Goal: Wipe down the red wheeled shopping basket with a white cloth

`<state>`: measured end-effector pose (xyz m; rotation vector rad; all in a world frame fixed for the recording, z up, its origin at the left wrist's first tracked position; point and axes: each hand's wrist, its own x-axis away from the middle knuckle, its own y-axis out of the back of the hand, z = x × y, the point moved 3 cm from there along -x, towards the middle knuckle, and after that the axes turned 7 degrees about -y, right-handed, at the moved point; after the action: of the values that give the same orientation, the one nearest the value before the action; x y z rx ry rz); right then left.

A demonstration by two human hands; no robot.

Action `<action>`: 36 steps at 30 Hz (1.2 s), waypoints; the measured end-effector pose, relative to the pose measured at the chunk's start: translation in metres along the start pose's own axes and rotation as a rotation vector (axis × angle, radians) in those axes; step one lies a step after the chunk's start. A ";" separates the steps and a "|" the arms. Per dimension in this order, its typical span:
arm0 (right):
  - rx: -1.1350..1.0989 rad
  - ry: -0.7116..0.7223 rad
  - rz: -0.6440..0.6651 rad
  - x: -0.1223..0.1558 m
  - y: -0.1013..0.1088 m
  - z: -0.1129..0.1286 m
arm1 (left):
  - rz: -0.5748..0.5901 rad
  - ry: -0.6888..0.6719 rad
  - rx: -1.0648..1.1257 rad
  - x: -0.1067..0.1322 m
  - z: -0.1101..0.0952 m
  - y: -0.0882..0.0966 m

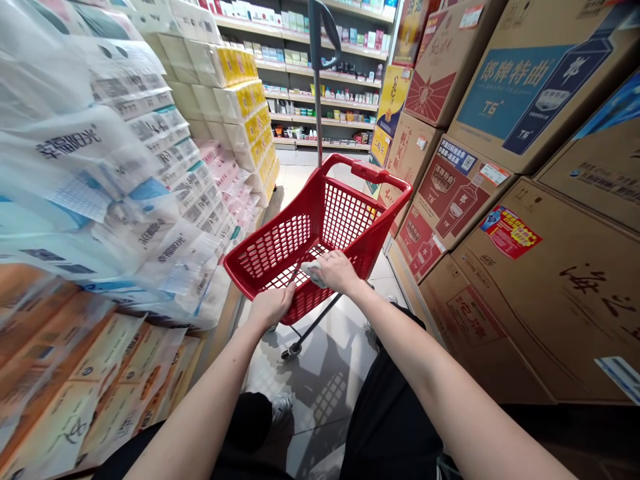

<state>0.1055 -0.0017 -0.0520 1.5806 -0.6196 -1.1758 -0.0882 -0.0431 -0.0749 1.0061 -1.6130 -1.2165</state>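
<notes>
- between stacked goods on both sides of a store aisle: a red shopping basket (374, 248) on a wheeled frame, standing on the pale tiled floor (313, 373), directly before the person.
- left grip (273, 308): the person's left hand, closed over the near rim of the basket, thumb toward the inside; the fingers beneath are largely hidden, so their tightness cannot be told.
- right grip (337, 270): fingers bent and drawn together on a crumpled whitish cloth (314, 273), held at the near side of the basket, just beside the left grip; whether the cloth presses on the rim cannot be told.
- grey pull handle (319, 110): upright at the basket's far side, ending in a loop.
- caster (291, 351): on the floor, below the near side of the basket.
- left margin: white wrapped packs (107, 153) in tall piles, with orange packs (120, 373) below.
- right margin: printed cartons (520, 100), stacked.
- background: shelves (363, 81) bearing rows of small boxes and bottles.
</notes>
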 end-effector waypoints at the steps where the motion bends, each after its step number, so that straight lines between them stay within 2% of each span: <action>1: 0.019 -0.036 -0.008 -0.003 0.003 -0.014 | 0.005 0.003 0.000 0.001 0.000 0.000; 4: 0.050 -0.122 -0.039 -0.009 0.007 -0.048 | 0.004 0.007 -0.002 0.001 0.000 0.000; 7: 0.059 -0.179 -0.096 -0.009 0.005 -0.058 | 0.001 0.026 -0.007 -0.001 0.000 -0.001; 10: 0.049 -0.203 -0.145 -0.005 -0.002 -0.042 | 0.004 0.033 -0.004 -0.002 0.001 -0.001; 15: -0.077 -0.128 -0.134 0.012 -0.015 0.014 | 0.006 0.039 -0.012 -0.002 0.002 -0.002; 17: -0.137 -0.081 -0.134 0.020 -0.017 0.029 | 0.008 0.027 -0.018 0.000 0.002 -0.002; 19: -0.176 -0.011 -0.129 0.027 -0.016 0.032 | 0.000 0.019 -0.017 0.001 0.001 -0.002; 22: -0.192 0.117 -0.083 0.032 -0.013 0.015 | -0.007 0.017 0.002 0.003 0.000 0.000; 26: -0.177 -0.029 -0.147 0.033 -0.009 -0.022 | 0.010 0.029 0.016 0.001 -0.003 0.002; 28: -0.184 -0.102 -0.187 0.036 -0.008 -0.028 | 0.002 0.036 0.015 -0.001 -0.005 0.002; 33: -0.315 -0.282 -0.287 0.056 -0.011 -0.013 | 0.002 0.025 0.011 -0.005 -0.008 0.002; 36: -0.423 -0.308 -0.233 0.073 -0.025 0.001 | -0.001 0.037 0.003 -0.005 -0.008 0.002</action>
<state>0.1292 -0.0550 -0.1029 1.1412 -0.3515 -1.6236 -0.0793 -0.0402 -0.0728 1.0257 -1.5869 -1.1897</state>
